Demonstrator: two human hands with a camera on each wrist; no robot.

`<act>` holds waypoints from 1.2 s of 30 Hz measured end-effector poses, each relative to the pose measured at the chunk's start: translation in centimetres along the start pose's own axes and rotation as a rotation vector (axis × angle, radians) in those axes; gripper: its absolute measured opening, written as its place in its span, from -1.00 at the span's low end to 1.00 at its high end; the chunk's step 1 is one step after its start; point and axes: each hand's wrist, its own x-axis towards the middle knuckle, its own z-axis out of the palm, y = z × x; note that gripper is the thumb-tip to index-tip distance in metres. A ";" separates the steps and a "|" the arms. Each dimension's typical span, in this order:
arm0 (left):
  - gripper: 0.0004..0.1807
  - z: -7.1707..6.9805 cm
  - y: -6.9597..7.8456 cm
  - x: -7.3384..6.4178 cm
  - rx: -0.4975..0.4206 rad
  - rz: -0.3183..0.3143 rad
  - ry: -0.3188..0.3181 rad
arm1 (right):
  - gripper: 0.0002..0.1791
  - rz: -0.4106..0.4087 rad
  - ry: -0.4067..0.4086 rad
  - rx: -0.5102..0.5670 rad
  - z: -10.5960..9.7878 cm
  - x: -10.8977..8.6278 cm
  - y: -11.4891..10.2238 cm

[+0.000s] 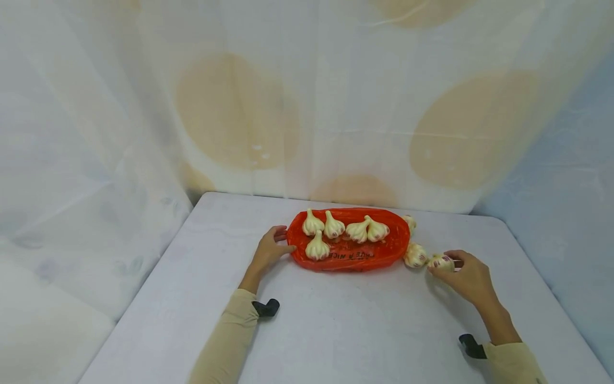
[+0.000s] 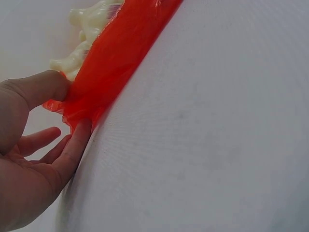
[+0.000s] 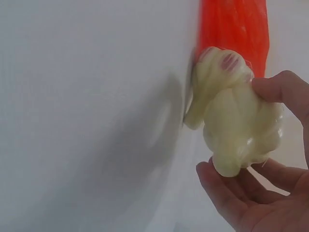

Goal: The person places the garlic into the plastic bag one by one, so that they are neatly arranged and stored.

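A red plastic bag point(image 1: 355, 261) with dark printed letters is spread into an oval with a raised rim, and several garlic bulbs point(image 1: 334, 226) sit in it. My left hand point(image 1: 269, 250) pinches the bag's left end, the thumb over the rim and a finger along the outside, as the left wrist view shows. To the right of the bag, my right hand point(image 1: 467, 274) holds a garlic bulb point(image 3: 241, 128) between thumb and fingers, above the table. Another garlic bulb point(image 1: 415, 255) lies against the bag's right end, just beside the held one.
One more garlic bulb point(image 1: 410, 221) peeks out behind the bag's right end. The white table point(image 1: 336, 330) is bordered by a patterned curtain point(image 1: 312, 106) at the back and pale sheets on both sides. Black wrist straps point(image 1: 266, 308) show at both sleeves.
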 end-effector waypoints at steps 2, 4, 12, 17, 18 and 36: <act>-0.26 0.0 0.0 0.0 0.001 -0.003 0.000 | -0.17 -0.006 0.016 0.011 -0.2 -0.1 -0.3; -0.27 0.0 -0.1 0.0 0.003 -0.003 -0.001 | -0.18 -0.016 0.037 0.014 -0.4 -0.1 -0.7; -0.27 -0.1 -0.2 0.1 0.004 -0.010 0.001 | -0.26 -0.105 0.149 0.034 -0.8 -0.1 -1.8; -0.27 -0.1 0.0 0.1 -0.011 -0.016 0.001 | -0.31 -0.152 0.193 0.067 -0.9 0.1 -3.0; -0.27 -0.1 0.0 0.1 -0.011 -0.018 0.001 | -0.30 -0.153 0.195 0.068 -0.8 0.2 -3.3; -0.28 0.0 0.0 0.1 -0.011 -0.008 0.003 | -0.38 -0.219 0.228 0.127 0.7 1.7 -7.8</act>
